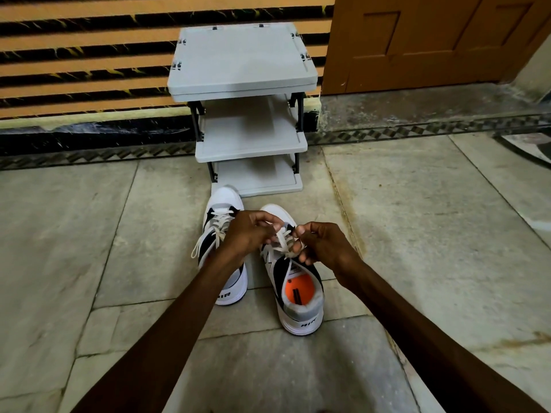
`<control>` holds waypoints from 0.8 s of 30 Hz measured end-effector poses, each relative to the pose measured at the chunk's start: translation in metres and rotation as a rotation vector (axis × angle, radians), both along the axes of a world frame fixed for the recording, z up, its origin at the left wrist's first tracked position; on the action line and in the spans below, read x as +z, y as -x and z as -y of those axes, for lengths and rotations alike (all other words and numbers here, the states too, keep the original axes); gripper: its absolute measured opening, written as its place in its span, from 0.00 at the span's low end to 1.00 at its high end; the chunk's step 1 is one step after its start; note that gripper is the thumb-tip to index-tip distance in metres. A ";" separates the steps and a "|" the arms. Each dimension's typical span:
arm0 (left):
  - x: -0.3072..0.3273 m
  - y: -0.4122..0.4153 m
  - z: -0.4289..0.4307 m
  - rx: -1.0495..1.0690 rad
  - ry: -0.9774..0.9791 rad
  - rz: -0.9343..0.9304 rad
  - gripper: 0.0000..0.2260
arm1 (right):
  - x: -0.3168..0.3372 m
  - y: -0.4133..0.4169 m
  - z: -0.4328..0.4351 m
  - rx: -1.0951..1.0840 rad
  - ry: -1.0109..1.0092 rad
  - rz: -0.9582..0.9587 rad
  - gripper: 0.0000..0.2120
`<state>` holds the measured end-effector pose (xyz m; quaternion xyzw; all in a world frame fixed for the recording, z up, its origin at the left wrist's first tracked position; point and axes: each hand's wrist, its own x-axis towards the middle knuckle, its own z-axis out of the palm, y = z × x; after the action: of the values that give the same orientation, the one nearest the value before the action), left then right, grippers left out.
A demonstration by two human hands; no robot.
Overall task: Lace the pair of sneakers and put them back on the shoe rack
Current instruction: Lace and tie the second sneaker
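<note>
Both hands are over the right shoe [293, 281]. The left hand [247, 234] is curled shut, and its fingers pinch the lace [283, 241] of that shoe. The right hand [320, 244] is curled shut too, and it pinches the same lace from the other side. The two hands are close together, with the lace between them. Both arms reach in from the bottom of the view.

The right shoe sits flat on the floor [417, 234], toe pointing away. It is white, black and grey. Inside it you can see an orange sole. Its back end has letters on it.

The left shoe [220, 234] is just beside it, a bit farther away. It sits flat on the floor too. Its lace is threaded across the top, and a loose loop hangs down its left side. The left arm hides part of this shoe.

The rack [247, 84] stands on the floor just past the shoes, against the wall. It is grey with black legs. It has three shelves that show, one over the other. The toe of the left shoe is very near the bottom shelf. I cannot tell if it touches.

A brown door [432, 40] is to the right of the rack. The wall [89, 55] behind has orange and black stripes.
</note>
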<state>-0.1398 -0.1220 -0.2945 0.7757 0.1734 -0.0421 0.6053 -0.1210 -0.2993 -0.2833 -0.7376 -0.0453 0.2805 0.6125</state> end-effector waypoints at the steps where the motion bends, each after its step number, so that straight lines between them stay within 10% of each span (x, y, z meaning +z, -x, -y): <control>1: 0.003 0.001 0.000 -0.027 0.087 -0.018 0.06 | -0.001 0.000 0.000 -0.009 -0.016 -0.013 0.11; 24: -0.005 0.001 0.004 -0.046 0.483 -0.174 0.13 | -0.006 0.006 0.006 0.059 -0.023 -0.102 0.14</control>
<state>-0.1407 -0.1261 -0.2992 0.6058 0.1922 -0.1627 0.7547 -0.1268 -0.3055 -0.2892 -0.7136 -0.0392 0.3351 0.6140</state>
